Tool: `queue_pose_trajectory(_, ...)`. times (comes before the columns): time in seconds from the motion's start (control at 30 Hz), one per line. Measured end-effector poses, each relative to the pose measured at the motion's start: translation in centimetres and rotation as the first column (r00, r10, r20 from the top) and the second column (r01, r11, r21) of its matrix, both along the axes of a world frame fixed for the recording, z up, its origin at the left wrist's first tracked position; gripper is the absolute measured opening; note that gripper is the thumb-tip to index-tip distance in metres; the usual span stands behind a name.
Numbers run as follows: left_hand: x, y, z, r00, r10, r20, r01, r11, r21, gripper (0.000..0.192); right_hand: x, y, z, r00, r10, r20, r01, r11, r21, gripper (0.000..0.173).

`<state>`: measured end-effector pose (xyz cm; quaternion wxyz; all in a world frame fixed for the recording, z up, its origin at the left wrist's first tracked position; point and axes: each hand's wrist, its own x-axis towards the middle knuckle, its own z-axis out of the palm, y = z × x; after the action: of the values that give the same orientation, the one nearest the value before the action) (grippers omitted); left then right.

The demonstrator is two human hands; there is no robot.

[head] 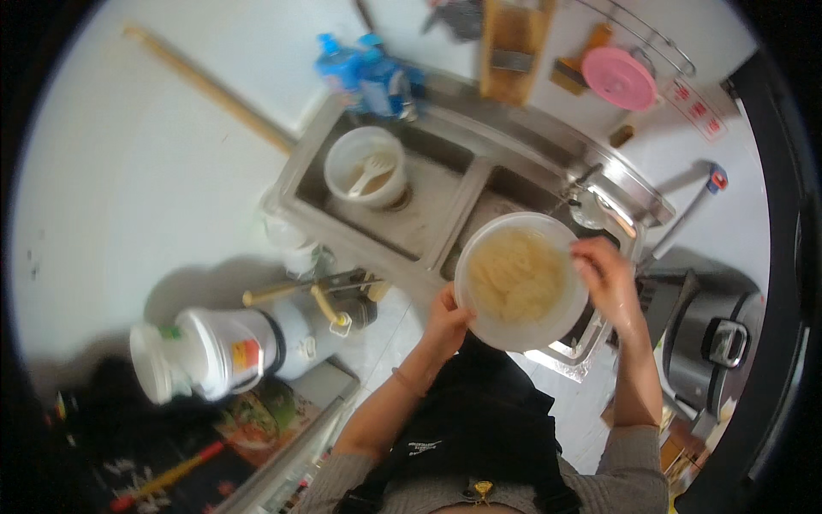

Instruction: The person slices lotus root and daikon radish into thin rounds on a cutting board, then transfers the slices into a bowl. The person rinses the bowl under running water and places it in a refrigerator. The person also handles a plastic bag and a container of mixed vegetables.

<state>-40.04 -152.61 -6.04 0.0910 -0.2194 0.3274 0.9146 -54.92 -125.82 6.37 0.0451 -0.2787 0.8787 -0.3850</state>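
A round white plastic tub (521, 337) holds pale pieces, perhaps food, in cloudy yellowish liquid. It is over the near edge of the right sink basin. My left hand (447, 316) grips its left rim, thumb on the edge. My right hand (603, 276) is at the right rim with fingers bent over it. In the left sink basin (427, 231) stands another white plastic tub (332, 170) with a slotted white spoon (371, 173) and some brownish liquid inside.
Blue pump bottles (379, 80) stand behind the left basin. The faucet (578, 189) is at the right basin's back. White plastic buckets (225, 353) stand lower left. A silver and black cooker (706, 340) is at right. A pink plastic dish (620, 77) hangs on the wall.
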Motion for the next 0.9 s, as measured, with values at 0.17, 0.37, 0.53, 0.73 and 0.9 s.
queue_pose_trajectory(0.17, 9.6, 0.5, 5.1, 0.952, 0.299, -0.071, -0.302, 0.953, -0.030, 0.035, 7.8, -11.2, 1.3, 0.590, 0.795, -0.139, -0.613, 0.554, 0.563, 0.049)
queue_pose_trajectory(0.37, 30.3, 3.5, 6.3, 0.686, 0.694, -0.219, -0.717, 0.695, -0.042, 0.033, 22.5, -18.2, -4.0, -0.007, 0.999, -0.038, -0.617, 0.026, 0.786, 0.050)
queue_pose_trajectory(0.53, 45.9, 10.0, 6.7, 0.300, 0.932, -0.201, -0.953, 0.284, -0.107, 0.029, 38.3, -22.9, -0.6, -0.414, 0.900, 0.136, -0.559, -0.369, 0.743, 0.058)
queue_pose_trajectory(0.73, 63.2, 18.0, 8.3, -0.331, 0.943, -0.040, -0.934, -0.333, -0.126, 0.028, 61.9, -23.7, 0.2, -0.739, 0.663, -0.118, -0.618, -0.599, 0.509, 0.055)
queue_pose_trajectory(0.9, 75.7, 20.5, 6.3, -0.649, 0.760, -0.031, -0.753, -0.648, -0.118, 0.027, 78.2, -26.0, -1.1, -0.774, 0.606, -0.184, -0.621, -0.672, 0.402, 0.049)
